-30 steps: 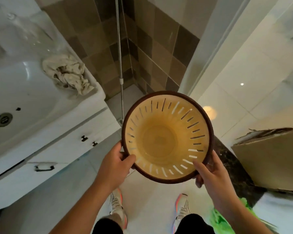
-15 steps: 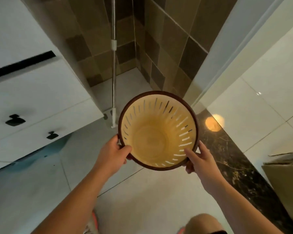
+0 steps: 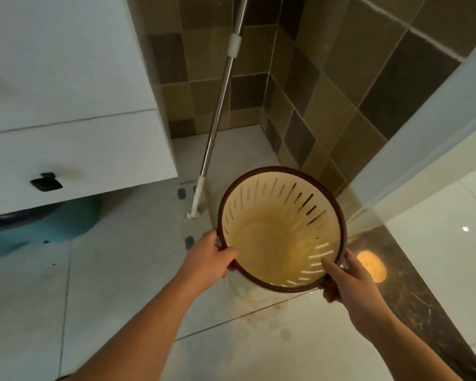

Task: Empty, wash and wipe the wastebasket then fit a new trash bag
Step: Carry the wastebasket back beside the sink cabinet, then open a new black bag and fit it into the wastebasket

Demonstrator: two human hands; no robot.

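A cream-yellow wastebasket [image 3: 275, 237] with slotted walls and a dark brown rim is upright, low over the pale tiled floor; whether it touches the floor I cannot tell. Nothing lies inside it. My left hand [image 3: 209, 257] grips the rim on its left side, thumb over the edge. My right hand [image 3: 346, 279] grips the rim at the lower right, thumb inside the basket.
A white vanity cabinet [image 3: 74, 149] with a black handle hangs at the left, a teal basin [image 3: 52, 224] beneath it. A metal mop pole [image 3: 217, 111] leans in the brown-tiled corner. A dark marble threshold [image 3: 412, 298] runs along the right.
The basket has gone down towards the floor, both hands still on its rim. My view has dropped lower; the sink, rag and cardboard box have left the frame.
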